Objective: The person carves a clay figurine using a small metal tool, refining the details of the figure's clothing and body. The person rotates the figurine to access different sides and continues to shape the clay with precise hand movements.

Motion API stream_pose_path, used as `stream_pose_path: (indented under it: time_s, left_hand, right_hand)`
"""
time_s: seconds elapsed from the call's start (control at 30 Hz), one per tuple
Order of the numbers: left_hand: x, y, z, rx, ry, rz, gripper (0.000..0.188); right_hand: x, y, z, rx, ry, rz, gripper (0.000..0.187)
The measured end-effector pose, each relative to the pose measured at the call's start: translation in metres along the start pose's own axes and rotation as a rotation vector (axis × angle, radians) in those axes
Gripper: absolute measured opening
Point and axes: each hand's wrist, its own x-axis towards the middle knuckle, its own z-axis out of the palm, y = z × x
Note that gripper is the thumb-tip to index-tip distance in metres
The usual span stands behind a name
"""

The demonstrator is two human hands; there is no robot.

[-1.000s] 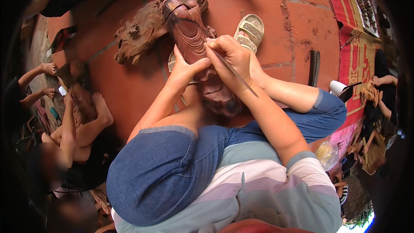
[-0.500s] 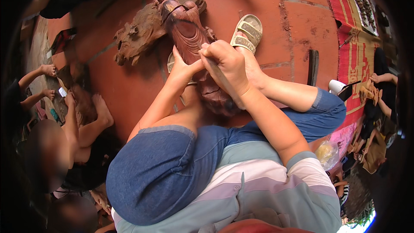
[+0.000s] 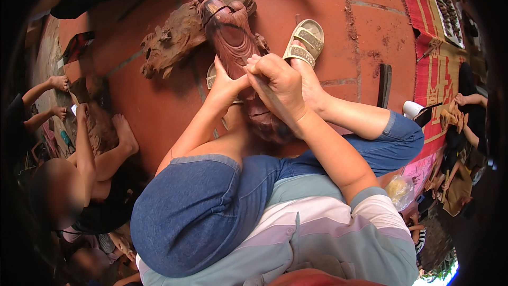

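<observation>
A reddish-brown carved wooden statue [image 3: 229, 38] of a robed figure lies lengthwise between my legs, its head pointing away from me. Its base end is close to my lap. My left hand [image 3: 226, 86] grips the statue's left side, index finger along the wood and thumb reaching across towards the other hand. Just above the statue's lower half, my right hand [image 3: 276, 80] is closed in a fist, close to the left thumb. Whatever it holds is hidden by the fingers. Under the statue's upper part is a rough brown piece of wood [image 3: 172, 39].
My sandalled foot [image 3: 304, 50] rests right of the statue on the red tiled floor [image 3: 365, 37]. A dark bar [image 3: 384, 85] and a white cup-like object [image 3: 411, 108] lie farther right, by a red and yellow mat [image 3: 431, 74]. Other people sit on both sides; another person's leg stretches across the top.
My hands keep almost the same pose on and over the statue. The whole view has shifted slightly. At the left, another person's hand and arm have moved a little.
</observation>
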Motion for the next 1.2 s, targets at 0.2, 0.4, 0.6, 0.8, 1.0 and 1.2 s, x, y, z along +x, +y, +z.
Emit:
stream_pose_path:
  time_s: [0.2,0.4,0.6,0.8,1.0,1.2]
  left_hand:
    - [0.003,-0.001,0.0,0.011,-0.009,0.002,0.146]
    - [0.0,0.001,0.002,-0.014,-0.001,-0.012,0.146]
    - [-0.001,0.004,0.001,0.048,0.034,-0.017,0.143]
    - [0.0,0.007,0.005,-0.009,0.013,0.019,0.143]
    - [0.0,-0.001,-0.002,0.038,0.052,-0.048,0.144]
    - [0.0,0.002,0.002,0.006,0.002,-0.014,0.142]
  right_hand:
    - [0.001,0.008,0.006,-0.062,0.101,-0.028,0.01]
    - [0.004,0.003,0.003,-0.027,0.074,0.03,0.013]
    - [0.003,0.008,-0.001,-0.097,0.001,-0.065,0.013]
    - [0.004,0.009,0.008,-0.014,0.142,-0.031,0.012]
    - [0.0,-0.002,0.002,0.063,0.038,0.05,0.012]
    - [-0.005,0.002,0.011,-0.144,0.078,-0.102,0.01]
